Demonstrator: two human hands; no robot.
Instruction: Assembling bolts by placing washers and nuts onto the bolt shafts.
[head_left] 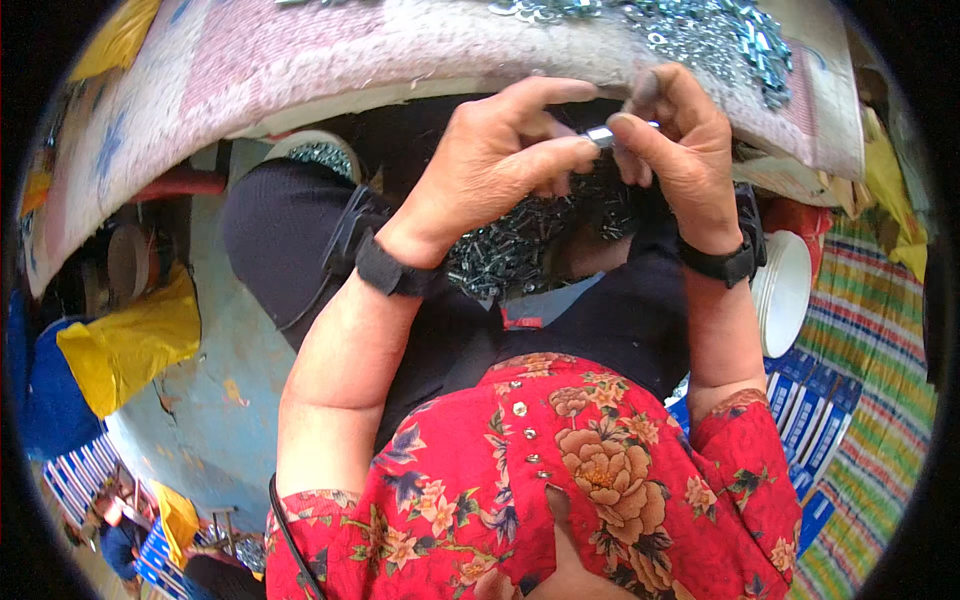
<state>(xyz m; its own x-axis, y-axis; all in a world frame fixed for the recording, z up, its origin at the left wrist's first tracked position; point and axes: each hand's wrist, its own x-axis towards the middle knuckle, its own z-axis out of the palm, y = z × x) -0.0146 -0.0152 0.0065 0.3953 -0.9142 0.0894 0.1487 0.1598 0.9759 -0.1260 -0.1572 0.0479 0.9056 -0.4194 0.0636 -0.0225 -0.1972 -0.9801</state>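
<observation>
In front of me, at the table's near edge, both hands meet on a small shiny metal fastener [600, 135]. My left hand [500, 155] pinches its left end between thumb and fingers. My right hand [685, 150] is closed around the other end, with the thumb pressed along it. The fingers hide part of the fastener, so its exact kind is unclear. Below the hands, between my knees, lies a heap of metal bolts [500, 250]. On the cloth-covered table [270, 60] beyond the right hand is a pile of loose washers and small metal parts [710, 40].
A bucket of small metal parts [320, 155] stands by my left knee. To the right are a white bucket [782, 295] and a striped woven sheet [870, 360]. A yellow cloth [135, 340] hangs at the left. Another person [122, 545] is far off at lower left.
</observation>
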